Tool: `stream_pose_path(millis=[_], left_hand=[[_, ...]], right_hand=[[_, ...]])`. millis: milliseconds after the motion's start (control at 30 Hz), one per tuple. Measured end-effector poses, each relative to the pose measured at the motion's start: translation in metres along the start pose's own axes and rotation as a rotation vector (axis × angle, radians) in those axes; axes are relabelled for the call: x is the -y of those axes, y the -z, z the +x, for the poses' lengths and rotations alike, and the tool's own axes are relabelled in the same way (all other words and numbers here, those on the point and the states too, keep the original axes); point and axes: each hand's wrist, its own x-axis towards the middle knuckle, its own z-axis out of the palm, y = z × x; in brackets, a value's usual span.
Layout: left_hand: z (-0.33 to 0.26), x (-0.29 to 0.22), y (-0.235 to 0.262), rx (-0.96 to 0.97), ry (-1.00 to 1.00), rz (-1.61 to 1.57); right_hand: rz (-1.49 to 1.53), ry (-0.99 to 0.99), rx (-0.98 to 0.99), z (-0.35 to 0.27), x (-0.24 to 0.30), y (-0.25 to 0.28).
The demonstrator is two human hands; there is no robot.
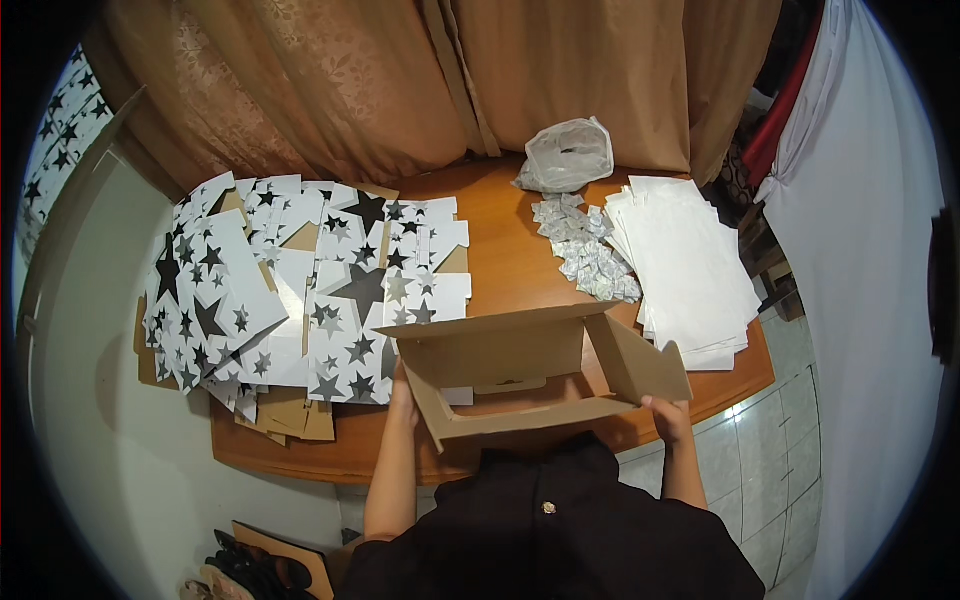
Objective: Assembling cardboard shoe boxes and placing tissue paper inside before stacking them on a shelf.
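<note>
Head view: an open, brown cardboard box (500, 349) is just below the frame's centre, clamped at its left side by the left hand (403, 398) and lower-right corner by the right hand (670, 417). Flat, star-printed white cardboard pieces (345, 330) lie left; small silvery packets (590, 252), a translucent plastic bag (570, 157) and stacked white sheets (690, 270) lie upper right.

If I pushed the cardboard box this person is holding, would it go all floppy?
That box has straight-looking walls, so each is probably fairly stiff. But the table shows through its big opening, so the whole shape might skew. It's probably light too, since its walls look thin.
</note>
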Motion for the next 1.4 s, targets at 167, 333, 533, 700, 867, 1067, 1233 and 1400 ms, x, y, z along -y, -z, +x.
stream_pose_path(millis=[167,333,533,700,867,1067,1233,1400], left_hand=[[0.015,0.030,0.008,-0.020,0.125,-0.294],[0.012,0.012,0.001,0.117,0.137,-0.372],[0.023,-0.008,-0.015,0.269,0.295,-0.289],[0.031,-0.011,-0.010,0.761,0.249,-0.505],[0.016,-0.017,-0.041,0.124,0.078,-0.462],[0.011,-0.038,-0.046,0.170,-0.434,-0.048],[0.025,-0.020,-0.050,-0.016,-0.416,-0.143],[0.063,0.032,0.010,-0.132,-0.425,0.286]], right_hand=[[0.711,-0.103,0.593,0.014,-0.022,0.012],[0.426,-0.633,0.153,0.059,-0.066,0.010],[0.085,-0.301,0.136,0.049,-0.030,-0.042],[-0.120,-0.104,0.234,0.049,-0.023,-0.035],[-0.308,-0.053,0.160,0.049,-0.050,-0.028],[-0.517,0.000,0.066,0.024,-0.078,-0.008],[-0.691,0.040,-0.026,0.078,-0.071,-0.031],[-0.854,0.080,-0.058,0.069,-0.088,-0.013]])
